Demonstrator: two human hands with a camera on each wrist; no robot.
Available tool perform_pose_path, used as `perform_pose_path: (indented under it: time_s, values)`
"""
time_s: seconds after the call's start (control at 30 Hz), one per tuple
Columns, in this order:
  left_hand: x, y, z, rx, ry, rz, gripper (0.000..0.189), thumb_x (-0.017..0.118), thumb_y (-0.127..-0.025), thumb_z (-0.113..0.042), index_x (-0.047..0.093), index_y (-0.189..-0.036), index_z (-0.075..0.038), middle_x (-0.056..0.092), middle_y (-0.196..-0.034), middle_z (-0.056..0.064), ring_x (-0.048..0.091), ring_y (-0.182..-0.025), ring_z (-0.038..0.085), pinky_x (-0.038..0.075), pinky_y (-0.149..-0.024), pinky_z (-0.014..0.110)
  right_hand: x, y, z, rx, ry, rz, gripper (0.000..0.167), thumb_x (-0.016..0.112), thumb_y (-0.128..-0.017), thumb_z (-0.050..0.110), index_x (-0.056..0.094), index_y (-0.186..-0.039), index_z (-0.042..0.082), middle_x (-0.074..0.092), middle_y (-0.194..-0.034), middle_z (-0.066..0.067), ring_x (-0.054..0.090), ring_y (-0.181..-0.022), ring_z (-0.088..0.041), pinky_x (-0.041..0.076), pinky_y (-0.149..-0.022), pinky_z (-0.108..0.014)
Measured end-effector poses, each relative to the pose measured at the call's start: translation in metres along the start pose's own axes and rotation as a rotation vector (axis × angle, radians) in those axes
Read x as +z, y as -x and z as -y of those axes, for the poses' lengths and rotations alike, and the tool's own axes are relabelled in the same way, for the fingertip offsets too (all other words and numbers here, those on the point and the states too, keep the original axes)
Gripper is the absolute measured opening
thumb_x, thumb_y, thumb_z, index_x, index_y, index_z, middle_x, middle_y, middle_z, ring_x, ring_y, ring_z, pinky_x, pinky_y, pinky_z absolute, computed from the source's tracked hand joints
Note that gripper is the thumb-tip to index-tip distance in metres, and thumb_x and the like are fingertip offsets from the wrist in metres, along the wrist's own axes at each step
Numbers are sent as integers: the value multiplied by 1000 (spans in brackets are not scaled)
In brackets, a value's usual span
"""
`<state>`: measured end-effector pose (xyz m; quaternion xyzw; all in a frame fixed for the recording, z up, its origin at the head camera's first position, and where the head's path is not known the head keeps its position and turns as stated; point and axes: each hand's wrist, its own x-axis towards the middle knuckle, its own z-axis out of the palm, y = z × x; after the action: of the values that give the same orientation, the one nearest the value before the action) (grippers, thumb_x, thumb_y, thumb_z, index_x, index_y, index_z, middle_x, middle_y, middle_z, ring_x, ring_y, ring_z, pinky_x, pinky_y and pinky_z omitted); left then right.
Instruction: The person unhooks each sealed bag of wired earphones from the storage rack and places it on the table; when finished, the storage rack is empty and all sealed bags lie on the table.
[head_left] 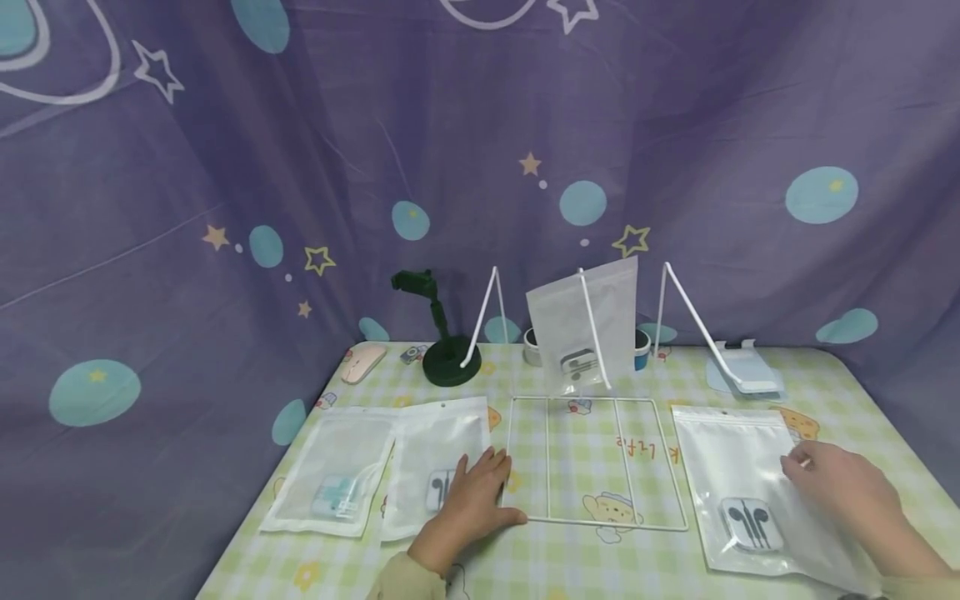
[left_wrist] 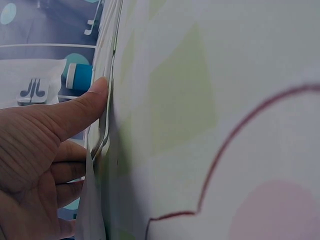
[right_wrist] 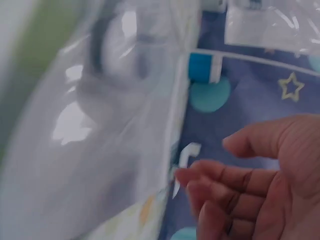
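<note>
Rack [head_left: 585, 522]: holds hung pouch [head_left: 569, 321].
Left hand [head_left: 475, 497]: spread at rack's near-left corner.
Right hand [head_left: 846, 483]: thumb apart, pinching nothing.
Right pouch [head_left: 738, 467]: flat, right of rack.
Risk: left-hand nudge could shed hung pouch.

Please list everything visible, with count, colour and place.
Rack: 1, white, centre
Pouches: at least 4, whitish, one on rack, two left, one right
Earphone cases: 3, white, in pouches
Small item: 1, bluish, leftmost pouch
Stand: 1, black, back left
Mouse: 1, pink, back left
Gadget: 1, greyish, beside stand
Containers: 2, white and blue, behind rack
Unclear object: 1, bluish, back right
Tablecloth: 1, green-white, beneath
Curtain: 1, purple, behind
Sleeves: 2, beige, lower edge
Left hand: 1, bare, at rack
Right hand: 1, bare, over right pouch
</note>
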<state>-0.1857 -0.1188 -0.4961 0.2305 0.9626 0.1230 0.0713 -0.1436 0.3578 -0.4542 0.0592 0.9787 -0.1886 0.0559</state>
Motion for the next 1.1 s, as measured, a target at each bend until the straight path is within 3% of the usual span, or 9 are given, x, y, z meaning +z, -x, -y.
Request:
perform_pose_path:
  time_s: [0.17, 0.27, 0.37, 0.6, 0.77, 0.87, 1.1]
  values:
    - [0, 1, -1, 2, 1, -3, 91, 78, -73, -55, 49, -141, -2, 45, -148, 15, 34, -140, 33, 20, -111, 63, -2, -8, 41, -232, -144, -186, 24, 59, -96, 20, 69, -104, 0, 70, -94, -16, 66, -79, -34, 52, -64, -46]
    - [1, 1, -1, 8, 1, -7, 91, 77, -73, -55, 49, -141, -2, 45, -147, 15, 34, -140, 33, 20, -111, 64, -3, -14, 66, -314, -244, -225, 28, 58, -98, 21, 67, -112, -1, 70, -103, -18, 67, -83, -32, 54, -66, -41]
    - [1, 1, -1, 10, -4, -11, 91, 78, -73, -55, 49, -141, -2, 45, -147, 15, 34, -140, 33, 20, -110, 64, -5, -24, 85, -372, -324, -224, 35, 55, -101, 25, 63, -122, -1, 67, -115, -21, 66, -95, -36, 55, -72, -44]
    - [0, 0, 0, 13, -14, -13, 91, 78, -72, -55, 49, -141, -2, 46, -147, 15, 35, -140, 33, 21, -110, 64, -12, -50, 117, -427, -521, -130, 54, 47, -104, 35, 41, -145, 1, 46, -142, -24, 49, -124, -45, 46, -93, -57]
    - [2, 0, 1, 13, -9, -15, 92, 78, -72, -55, 49, -141, -2, 45, -147, 15, 34, -140, 33, 20, -110, 64, -18, -66, 136, -537, -656, -131, 56, 50, -103, 20, 30, -146, -10, 34, -147, -32, 33, -134, -48, 35, -105, -56]
    - [2, 1, 1, 15, -10, -19, 91, 77, -72, -56, 49, -141, -3, 46, -147, 15, 35, -140, 33, 20, -110, 64, -22, -70, 146, -576, -632, -176, 58, 52, -102, 17, 28, -147, -12, 32, -148, -32, 33, -135, -49, 34, -107, -55]
    - [1, 1, 1, 15, 0, -18, 91, 78, -73, -55, 49, -141, -2, 45, -147, 15, 34, -140, 33, 20, -111, 63, -33, -75, 163, -479, -570, -162, 68, 52, -101, 30, 21, -153, -2, 26, -154, -28, 30, -138, -46, 29, -111, -55]
